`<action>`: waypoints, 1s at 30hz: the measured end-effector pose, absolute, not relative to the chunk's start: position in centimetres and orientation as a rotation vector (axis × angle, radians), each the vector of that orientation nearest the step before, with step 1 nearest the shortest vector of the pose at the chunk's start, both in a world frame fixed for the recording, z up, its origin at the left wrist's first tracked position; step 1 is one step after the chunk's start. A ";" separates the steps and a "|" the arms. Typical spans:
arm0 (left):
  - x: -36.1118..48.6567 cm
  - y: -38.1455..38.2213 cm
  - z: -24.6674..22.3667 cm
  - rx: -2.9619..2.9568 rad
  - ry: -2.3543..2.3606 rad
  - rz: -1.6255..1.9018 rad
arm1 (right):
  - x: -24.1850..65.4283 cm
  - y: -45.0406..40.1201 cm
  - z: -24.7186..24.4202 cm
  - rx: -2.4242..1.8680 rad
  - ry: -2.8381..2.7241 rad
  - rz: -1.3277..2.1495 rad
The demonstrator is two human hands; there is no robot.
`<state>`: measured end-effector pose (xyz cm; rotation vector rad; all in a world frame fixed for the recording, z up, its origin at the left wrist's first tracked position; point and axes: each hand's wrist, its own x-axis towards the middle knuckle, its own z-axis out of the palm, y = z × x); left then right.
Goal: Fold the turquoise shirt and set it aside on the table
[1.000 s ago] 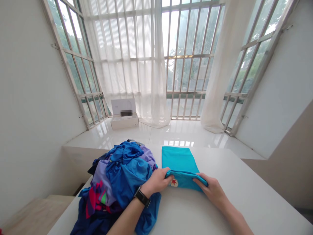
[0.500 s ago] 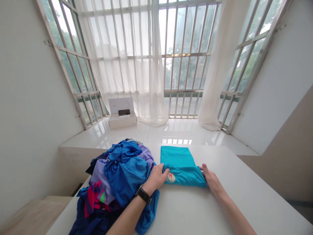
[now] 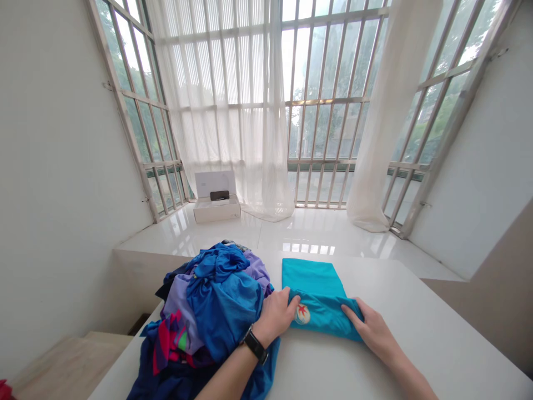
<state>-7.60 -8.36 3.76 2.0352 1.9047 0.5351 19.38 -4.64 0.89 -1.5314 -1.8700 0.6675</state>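
Note:
A turquoise cloth [image 3: 318,278], folded to a rough rectangle, lies on the white table; its near part is doubled over and bears a round print with a red star shape. My left hand [image 3: 278,312], with a black watch on the wrist, grips the cloth's left edge between thumb and fingers. At the right edge my right hand [image 3: 370,328] pinches the same cloth, thumb on top and fingers partly hidden behind it. Left of the cloth rises a heap of crumpled clothes [image 3: 225,300], blue, lilac, navy and pink, close to my left hand.
The white table [image 3: 416,344] meets a glossy window ledge [image 3: 266,236]. An open white box [image 3: 217,211] with a dark device [image 3: 220,195] stands on the ledge. Behind are sheer curtains [image 3: 266,166] and barred windows. Walls flank both sides.
My right thumb has come over the cloth's right edge and now presses on it. The whole view has shifted slightly, so things appear a little further right and lower.

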 end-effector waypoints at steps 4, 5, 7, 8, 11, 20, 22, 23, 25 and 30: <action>-7.6 -8.4 3.8 2.055 1.911 0.489 | 19.9 -4.6 0.6 -1.575 -1.885 0.640; -7.6 -8.4 3.8 2.061 1.907 0.478 | 20.0 -4.6 0.5 -1.589 -1.889 0.633; -7.7 -8.4 3.8 2.071 1.903 0.459 | 20.1 -4.5 0.4 -1.607 -1.899 0.629; -7.7 -8.5 3.8 2.076 1.902 0.452 | 20.1 -4.5 0.4 -1.613 -1.904 0.629; -7.5 -8.7 3.8 2.088 1.911 0.430 | 20.2 -4.5 0.3 -1.646 -1.917 0.607; -6.7 -9.2 3.6 2.195 2.000 0.268 | 20.4 -4.9 0.5 -1.854 -1.955 0.462; -6.7 -9.2 3.7 2.183 2.008 0.264 | 20.2 -5.0 0.7 -1.899 -1.952 0.419; -6.7 -9.3 3.7 2.170 2.009 0.269 | 20.1 -5.1 0.8 -1.920 -1.950 0.394; -6.6 -9.3 3.8 2.149 2.005 0.312 | 20.0 -5.2 1.0 -1.943 -1.953 0.348; -5.9 -9.3 3.7 2.518 1.759 0.627 | 19.7 -5.4 1.0 -1.943 -1.981 0.266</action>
